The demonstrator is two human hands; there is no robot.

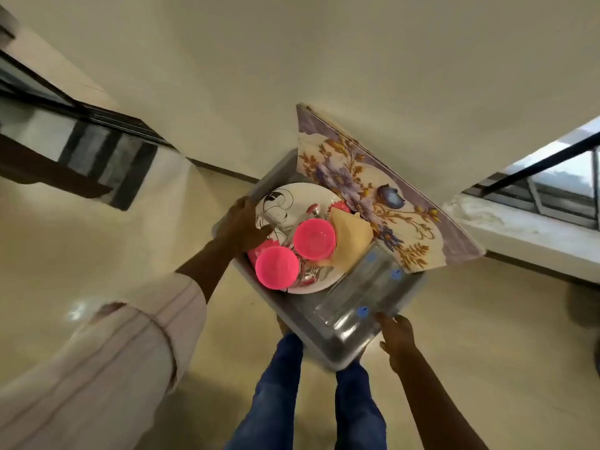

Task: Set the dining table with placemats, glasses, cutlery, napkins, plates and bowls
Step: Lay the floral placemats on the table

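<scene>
Under the grip: glossy beige floor and blue-jeaned legs. Out past the right hand, a white window ledge.

Gripping a grey rectangular plastic tub at opposite sides, left hand curled over its rim, right hand clamped round the near corner. Between the hands, inside the tub:
- white round plate with black swirls, touching the left hand
- two pink plastic bowls
- folded yellow napkin
- blurred metal cutlery
- clear glasses, nearest the right hand
- floral placemats, propped up at the far end
</scene>
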